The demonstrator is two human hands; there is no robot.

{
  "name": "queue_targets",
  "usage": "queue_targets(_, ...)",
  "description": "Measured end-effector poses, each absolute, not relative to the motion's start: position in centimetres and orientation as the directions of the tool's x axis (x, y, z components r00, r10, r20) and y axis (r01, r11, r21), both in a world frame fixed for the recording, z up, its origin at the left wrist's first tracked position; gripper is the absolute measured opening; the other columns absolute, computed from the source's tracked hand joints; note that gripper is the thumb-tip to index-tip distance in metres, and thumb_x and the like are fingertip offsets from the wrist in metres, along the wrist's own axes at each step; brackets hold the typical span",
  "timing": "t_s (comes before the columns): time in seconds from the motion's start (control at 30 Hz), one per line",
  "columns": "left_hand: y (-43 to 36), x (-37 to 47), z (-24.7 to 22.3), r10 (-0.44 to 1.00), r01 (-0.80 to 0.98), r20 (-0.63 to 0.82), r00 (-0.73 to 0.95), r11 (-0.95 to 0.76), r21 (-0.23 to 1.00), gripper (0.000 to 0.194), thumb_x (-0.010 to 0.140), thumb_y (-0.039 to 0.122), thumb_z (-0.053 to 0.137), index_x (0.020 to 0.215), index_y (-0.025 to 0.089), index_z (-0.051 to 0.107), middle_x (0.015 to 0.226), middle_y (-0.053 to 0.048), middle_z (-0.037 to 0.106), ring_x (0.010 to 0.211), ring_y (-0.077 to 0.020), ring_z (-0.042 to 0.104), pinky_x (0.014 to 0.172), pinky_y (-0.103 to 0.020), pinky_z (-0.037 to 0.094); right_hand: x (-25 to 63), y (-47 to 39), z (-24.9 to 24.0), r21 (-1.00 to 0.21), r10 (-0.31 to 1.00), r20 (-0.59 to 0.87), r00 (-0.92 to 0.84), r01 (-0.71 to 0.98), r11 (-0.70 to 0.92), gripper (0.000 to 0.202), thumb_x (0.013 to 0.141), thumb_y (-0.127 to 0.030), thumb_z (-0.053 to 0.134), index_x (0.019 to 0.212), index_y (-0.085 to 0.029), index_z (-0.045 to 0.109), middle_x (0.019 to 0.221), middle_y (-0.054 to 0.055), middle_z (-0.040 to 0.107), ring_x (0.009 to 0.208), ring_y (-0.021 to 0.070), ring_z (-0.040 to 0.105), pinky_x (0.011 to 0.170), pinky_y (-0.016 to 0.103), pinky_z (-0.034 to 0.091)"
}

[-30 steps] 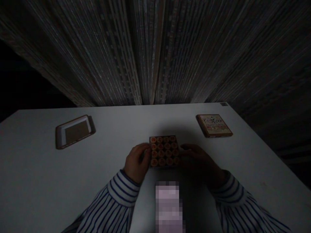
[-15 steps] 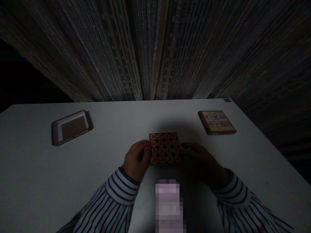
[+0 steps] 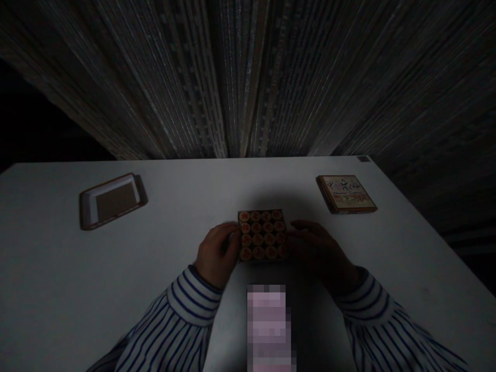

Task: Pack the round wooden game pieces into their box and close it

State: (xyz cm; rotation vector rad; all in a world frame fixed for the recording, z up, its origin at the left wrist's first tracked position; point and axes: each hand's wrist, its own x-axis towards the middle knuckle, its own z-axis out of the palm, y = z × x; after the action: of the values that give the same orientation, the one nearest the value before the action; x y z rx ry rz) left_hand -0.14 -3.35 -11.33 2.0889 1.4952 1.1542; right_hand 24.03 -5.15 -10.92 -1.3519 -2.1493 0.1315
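A small square box of Chinese chess pieces point(image 3: 262, 238) sits on the white table in front of me, its round wooden discs with red characters set in rows. My left hand point(image 3: 217, 253) is closed at the box's left edge, thumb and fingers gripping its side. At the right edge, my right hand point(image 3: 323, 253) has its fingers stretched out and apart. One finger is raised clear of the box, while another reaches close to its side. Deep shadow hides the lower part of that hand, so I cannot tell whether it touches the box.
An open, shallow box part point(image 3: 87, 206) with a pale inside lies at the left of the white table point(image 3: 186, 191). A printed game box point(image 3: 349, 194) lies at the back right. Behind the table hangs a striped curtain point(image 3: 248, 77). A pixelated pink patch covers the near middle.
My right hand has loosened from the box's right edge, with a finger now lifted and spread. The left hand and the chess box stay put. The view has shifted very slightly.
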Motion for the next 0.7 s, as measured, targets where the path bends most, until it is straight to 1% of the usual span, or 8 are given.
queue_targets(0.1,-3.39,-0.12,-11.29,0.898,0.622,0.424,0.116,-0.399,0.674,0.014,0.082,0.022,0.05,0.089,0.018,0.062,0.092,-0.007,0.067,0.087,-0.0178,0.062,0.079,-0.037,0.053,23.64,-4.96,-11.09,-0.409,0.859,0.433,-0.275,0.789,0.459,0.023,0.084,-0.032,0.051,0.1,-0.021,0.062,0.109,0.012,0.059,0.099,0.0239,0.057,0.081,0.043,0.053)
queue_targets(0.27,-3.45,-0.08,-11.36,0.904,0.61,0.413,0.11,-0.39,0.69,0.015,0.082,0.022,0.051,0.091,0.018,0.062,0.093,-0.008,0.067,0.088,-0.0185,0.062,0.079,-0.038,0.053,23.52,-4.91,-10.95,-0.443,0.868,0.413,-0.277,0.771,0.457,0.023,0.084,-0.033,0.051,0.099,-0.021,0.063,0.108,0.013,0.058,0.096,0.0236,0.059,0.079,0.043,0.054)
queue_targets(0.43,-3.45,-0.05,-11.27,0.905,0.613,0.41,0.112,-0.388,0.688,0.015,0.082,0.022,0.05,0.091,0.017,0.062,0.093,-0.008,0.067,0.089,-0.0186,0.062,0.079,-0.037,0.053,23.73,-4.86,-11.02,-0.44,0.877,0.363,-0.315,0.772,0.459,0.022,0.085,-0.031,0.051,0.1,-0.023,0.064,0.111,0.012,0.057,0.096,0.0228,0.059,0.081,0.043,0.053)
queue_targets(0.57,-3.37,-0.09,-11.21,0.9,0.632,0.417,0.129,-0.399,0.664,0.016,0.082,0.022,0.05,0.09,0.016,0.063,0.092,-0.008,0.068,0.088,-0.0189,0.063,0.079,-0.038,0.053,23.44,-4.83,-11.11,-0.423,0.878,0.392,-0.275,0.793,0.438,0.022,0.085,-0.031,0.049,0.095,-0.02,0.065,0.107,0.014,0.059,0.094,0.0231,0.059,0.079,0.043,0.054)
queue_targets(0.7,-3.33,-0.12,-11.24,0.9,0.641,0.417,0.132,-0.398,0.656,0.017,0.082,0.022,0.05,0.09,0.015,0.063,0.091,-0.009,0.068,0.087,-0.0191,0.063,0.078,-0.038,0.053,23.36,-4.82,-11.18,-0.426,0.865,0.412,-0.287,0.778,0.461,0.023,0.085,-0.033,0.049,0.095,-0.02,0.065,0.106,0.013,0.059,0.094,0.022,0.059,0.078,0.041,0.054)
